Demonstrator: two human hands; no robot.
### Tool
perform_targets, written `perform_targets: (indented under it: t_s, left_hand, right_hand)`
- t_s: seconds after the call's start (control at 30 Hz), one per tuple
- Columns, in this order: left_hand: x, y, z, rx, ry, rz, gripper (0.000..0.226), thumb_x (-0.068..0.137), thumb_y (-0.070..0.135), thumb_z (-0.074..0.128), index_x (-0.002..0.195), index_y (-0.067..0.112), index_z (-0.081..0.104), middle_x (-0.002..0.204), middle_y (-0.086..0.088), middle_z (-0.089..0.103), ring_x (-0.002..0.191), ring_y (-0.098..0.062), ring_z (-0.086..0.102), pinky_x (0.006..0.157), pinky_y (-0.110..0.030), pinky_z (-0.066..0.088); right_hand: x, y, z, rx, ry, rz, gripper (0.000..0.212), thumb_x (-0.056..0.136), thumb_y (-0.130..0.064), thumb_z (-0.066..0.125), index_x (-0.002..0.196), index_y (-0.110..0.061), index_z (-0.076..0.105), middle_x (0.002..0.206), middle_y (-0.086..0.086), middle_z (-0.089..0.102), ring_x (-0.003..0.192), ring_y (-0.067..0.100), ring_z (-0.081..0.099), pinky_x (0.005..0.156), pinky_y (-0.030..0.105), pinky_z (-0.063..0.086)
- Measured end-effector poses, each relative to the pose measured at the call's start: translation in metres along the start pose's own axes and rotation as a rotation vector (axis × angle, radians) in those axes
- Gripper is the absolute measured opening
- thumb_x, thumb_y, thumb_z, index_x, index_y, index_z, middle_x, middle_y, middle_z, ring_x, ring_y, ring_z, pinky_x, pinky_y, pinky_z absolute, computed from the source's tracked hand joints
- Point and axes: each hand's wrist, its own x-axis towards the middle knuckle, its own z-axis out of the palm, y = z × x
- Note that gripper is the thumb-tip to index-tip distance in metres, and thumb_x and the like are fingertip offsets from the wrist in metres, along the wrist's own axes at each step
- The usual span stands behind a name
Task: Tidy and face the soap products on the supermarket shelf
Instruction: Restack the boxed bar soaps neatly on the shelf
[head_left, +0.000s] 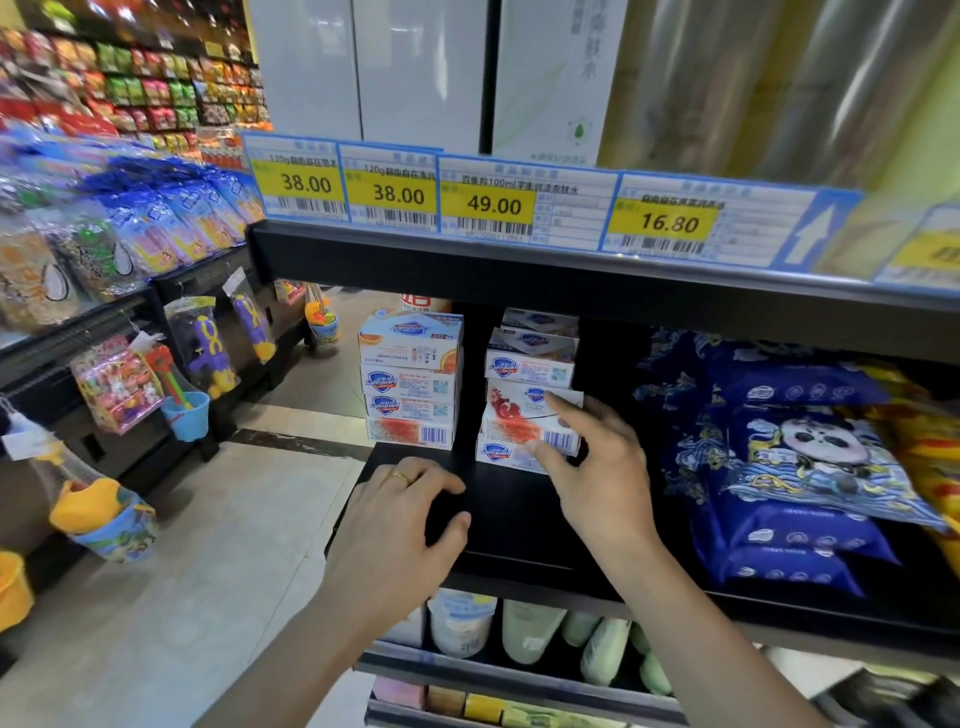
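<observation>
Two stacks of white Safeguard soap boxes (410, 382) are sitting beyond the hands; right hand (592, 467) is pinching a tilted pomegranate-printed box (530, 421), left hand (400, 525) is hovering loosely curled, holding nothing.

– What are you touching at twelve o'clock?
– Your right hand (597, 467) pinches a smooth, printed cardboard soap box (530, 423).
– And the shelf (514, 514)?
– Matt black, smooth, apparently metal. At three o'clock, the blue packs (800, 457) are glossy plastic film.
</observation>
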Motion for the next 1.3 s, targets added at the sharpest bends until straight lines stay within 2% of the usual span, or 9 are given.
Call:
perform_targets:
  t_s: [0.1,0.2,0.3,0.4,0.47,0.63,0.87,1.07,1.3]
  left_hand:
    - [0.002,0.002,-0.003,-0.079,-0.002,-0.043,0.034,0.095,0.058,0.057,0.124,0.042,0.064,0.122,0.028,0.058,0.112,0.000,0.050,0.096,-0.025,0.041]
    - [0.005,0.007,-0.012,-0.431,-0.003,-0.187,0.039,0.094,0.068,0.050,0.119,0.044,0.067,0.110,0.034,0.067,0.108,0.010,0.058,0.091,-0.022,0.044]
    - [0.009,0.019,-0.023,-0.787,-0.049,-0.339,0.031,0.099,0.067,0.051,0.108,0.048,0.073,0.106,0.031,0.073,0.100,0.014,0.064,0.087,-0.020,0.043]
    - [0.013,0.031,-0.030,-1.043,-0.172,-0.423,0.024,0.101,0.050,0.059,0.101,0.039,0.080,0.105,0.009,0.081,0.100,-0.005,0.075,0.091,-0.029,0.053]
    - [0.014,0.034,-0.034,-1.097,-0.213,-0.451,0.023,0.100,0.039,0.065,0.105,0.022,0.080,0.106,-0.001,0.081,0.104,-0.019,0.076,0.092,-0.035,0.059]
    - [0.012,0.038,-0.039,-1.140,-0.230,-0.411,0.023,0.099,0.029,0.068,0.117,0.016,0.076,0.107,-0.003,0.081,0.100,-0.014,0.077,0.081,-0.027,0.063]
    - [0.007,0.041,-0.042,-1.126,-0.198,-0.298,0.029,0.097,0.028,0.067,0.125,0.021,0.068,0.108,0.000,0.081,0.100,-0.014,0.078,0.081,-0.029,0.064]
    - [0.002,0.039,-0.043,-1.146,-0.186,-0.204,0.047,0.086,0.033,0.071,0.132,0.022,0.064,0.117,0.003,0.079,0.107,-0.016,0.076,0.077,-0.023,0.062]
    - [-0.006,0.038,-0.043,-1.097,-0.204,-0.079,0.038,0.096,0.027,0.074,0.132,0.035,0.065,0.127,0.005,0.075,0.117,-0.014,0.071,0.083,-0.027,0.061]
  right_hand:
    - [-0.014,0.001,-0.008,0.066,0.027,-0.054,0.055,0.086,-0.029,0.084,0.136,-0.040,0.065,0.145,-0.014,0.051,0.134,0.009,0.049,0.114,0.038,0.045]
    - [-0.033,0.000,-0.014,0.168,0.033,-0.130,0.060,0.083,-0.027,0.086,0.132,-0.052,0.062,0.141,-0.035,0.046,0.128,-0.001,0.051,0.109,0.027,0.047]
    - [-0.051,-0.002,-0.015,0.241,0.020,-0.188,0.061,0.081,-0.028,0.086,0.130,-0.055,0.062,0.146,-0.027,0.048,0.130,0.009,0.054,0.107,0.033,0.050]
    - [-0.062,-0.007,-0.017,0.284,0.024,-0.223,0.055,0.081,-0.040,0.079,0.132,-0.053,0.062,0.148,-0.020,0.050,0.133,0.013,0.054,0.106,0.037,0.052]
    - [-0.067,-0.009,-0.018,0.300,0.023,-0.236,0.057,0.081,-0.035,0.081,0.133,-0.052,0.063,0.150,-0.017,0.049,0.133,0.016,0.054,0.104,0.040,0.053]
    - [-0.071,-0.011,-0.026,0.301,0.004,-0.241,0.069,0.081,-0.026,0.086,0.140,-0.048,0.058,0.149,-0.018,0.045,0.132,0.012,0.054,0.100,0.029,0.053]
    - [-0.076,-0.026,-0.043,0.374,-0.079,0.053,0.070,0.081,-0.086,0.051,0.145,-0.063,0.034,0.139,-0.034,0.044,0.113,0.000,0.062,0.082,0.017,0.054]
    - [-0.065,-0.047,-0.055,0.724,-0.195,0.465,0.052,0.081,-0.083,0.056,0.116,-0.047,0.069,0.106,-0.004,0.076,0.075,0.014,0.072,0.062,0.034,0.060]
    - [-0.056,-0.050,-0.068,0.966,-0.556,0.708,0.056,0.076,-0.076,0.063,0.110,-0.034,0.078,0.112,0.010,0.077,0.077,0.029,0.073,0.060,0.037,0.061]
